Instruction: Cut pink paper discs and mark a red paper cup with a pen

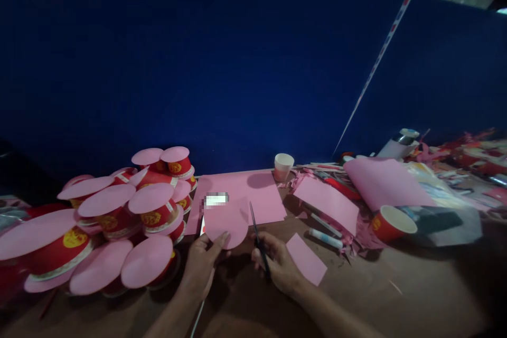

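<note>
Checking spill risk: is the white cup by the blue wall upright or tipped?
Upright. The white cup shows its open rim on top, with its body narrowing down towards the table.

Matt pink paper sheets (263, 200), smooth-looking.

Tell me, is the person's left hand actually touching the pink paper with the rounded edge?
Touching. The head view shows the left hand with its thumb lying on the face of the pink paper, near the rounded lower edge.
</note>
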